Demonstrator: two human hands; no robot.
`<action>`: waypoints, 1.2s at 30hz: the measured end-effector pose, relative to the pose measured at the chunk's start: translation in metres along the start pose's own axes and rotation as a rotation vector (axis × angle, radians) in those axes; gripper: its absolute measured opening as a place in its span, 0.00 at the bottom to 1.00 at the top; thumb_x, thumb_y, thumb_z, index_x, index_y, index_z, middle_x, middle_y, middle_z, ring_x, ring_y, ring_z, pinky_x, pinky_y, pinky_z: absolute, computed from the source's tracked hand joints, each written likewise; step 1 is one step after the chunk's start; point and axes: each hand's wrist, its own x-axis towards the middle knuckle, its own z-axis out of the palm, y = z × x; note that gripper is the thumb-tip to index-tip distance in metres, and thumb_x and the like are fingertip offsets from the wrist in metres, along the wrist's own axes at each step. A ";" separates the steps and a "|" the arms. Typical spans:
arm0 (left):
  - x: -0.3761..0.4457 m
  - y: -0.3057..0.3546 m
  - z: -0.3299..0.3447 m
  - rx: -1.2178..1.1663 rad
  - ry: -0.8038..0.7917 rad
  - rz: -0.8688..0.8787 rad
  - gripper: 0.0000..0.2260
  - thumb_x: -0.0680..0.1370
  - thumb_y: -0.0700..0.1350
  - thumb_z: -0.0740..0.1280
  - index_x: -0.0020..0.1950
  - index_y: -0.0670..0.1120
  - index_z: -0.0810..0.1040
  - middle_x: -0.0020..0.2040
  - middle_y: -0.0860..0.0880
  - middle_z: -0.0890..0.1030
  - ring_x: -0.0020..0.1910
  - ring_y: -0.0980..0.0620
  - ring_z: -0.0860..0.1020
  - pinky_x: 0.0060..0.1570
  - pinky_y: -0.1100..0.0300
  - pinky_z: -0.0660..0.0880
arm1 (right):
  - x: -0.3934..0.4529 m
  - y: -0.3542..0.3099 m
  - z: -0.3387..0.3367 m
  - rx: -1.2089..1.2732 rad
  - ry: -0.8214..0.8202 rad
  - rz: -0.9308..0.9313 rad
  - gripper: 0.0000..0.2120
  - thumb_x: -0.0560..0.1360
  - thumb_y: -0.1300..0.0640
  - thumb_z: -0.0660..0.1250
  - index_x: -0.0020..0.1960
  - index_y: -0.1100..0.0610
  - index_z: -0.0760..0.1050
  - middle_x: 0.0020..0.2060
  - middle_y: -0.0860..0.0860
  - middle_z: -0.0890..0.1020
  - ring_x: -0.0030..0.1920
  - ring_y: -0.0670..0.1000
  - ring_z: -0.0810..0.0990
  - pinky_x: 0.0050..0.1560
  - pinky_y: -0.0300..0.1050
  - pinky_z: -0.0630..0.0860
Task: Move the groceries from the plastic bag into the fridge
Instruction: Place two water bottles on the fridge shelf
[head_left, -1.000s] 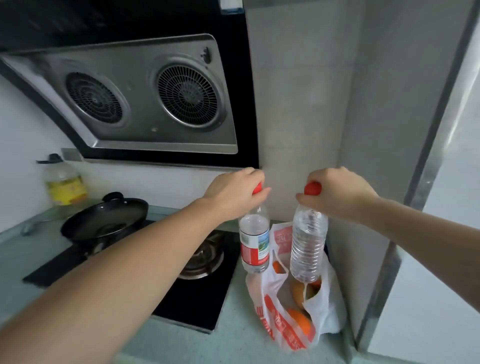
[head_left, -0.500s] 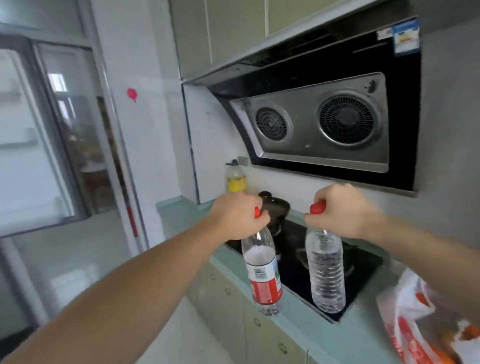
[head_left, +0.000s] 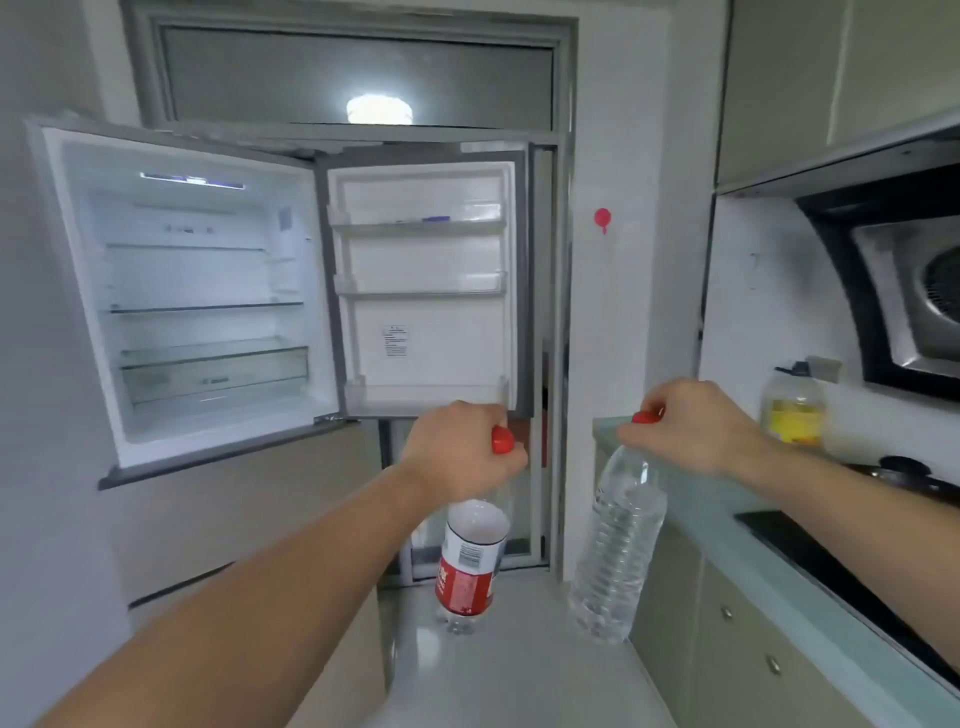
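Observation:
My left hand (head_left: 460, 449) grips the neck of a water bottle with a red label (head_left: 467, 566) and a red cap; it hangs upright below the hand. My right hand (head_left: 691, 426) holds a clear unlabelled water bottle (head_left: 618, 551) by its red cap, tilted slightly. Ahead at the left stands the fridge (head_left: 208, 291) with its upper door (head_left: 426, 291) swung open, showing bare glass shelves and door racks. Both bottles are in front of and below the open door. The plastic bag is out of view.
A green countertop (head_left: 727, 525) with a black hob (head_left: 841, 566) runs along the right, over cabinet doors. A yellow oil bottle (head_left: 792, 410) and a black pan (head_left: 914, 475) stand on it. A range hood (head_left: 904, 291) hangs above. The floor lies between fridge and counter.
My view has swung left from the counter and plastic bag to the open fridge. Both hands have carried their bottles along, still held by the necks.

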 end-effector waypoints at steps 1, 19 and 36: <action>-0.007 -0.023 -0.008 -0.026 0.021 -0.069 0.09 0.72 0.53 0.65 0.35 0.50 0.71 0.35 0.51 0.78 0.38 0.49 0.76 0.34 0.59 0.67 | 0.007 -0.022 0.013 0.038 -0.019 -0.019 0.13 0.65 0.45 0.69 0.32 0.55 0.79 0.32 0.50 0.81 0.37 0.50 0.80 0.42 0.47 0.79; -0.021 -0.307 -0.046 0.105 -0.074 -0.679 0.19 0.65 0.66 0.73 0.41 0.53 0.73 0.39 0.56 0.74 0.44 0.54 0.74 0.43 0.61 0.72 | 0.178 -0.240 0.233 0.295 -0.293 -0.419 0.16 0.64 0.48 0.70 0.29 0.57 0.68 0.27 0.52 0.74 0.28 0.50 0.72 0.31 0.43 0.66; 0.078 -0.477 -0.057 -0.003 0.098 -0.765 0.15 0.74 0.52 0.72 0.57 0.50 0.74 0.52 0.52 0.75 0.50 0.51 0.74 0.47 0.62 0.71 | 0.337 -0.363 0.352 0.388 -0.370 -0.553 0.16 0.70 0.48 0.69 0.40 0.61 0.76 0.28 0.53 0.78 0.20 0.46 0.75 0.28 0.41 0.73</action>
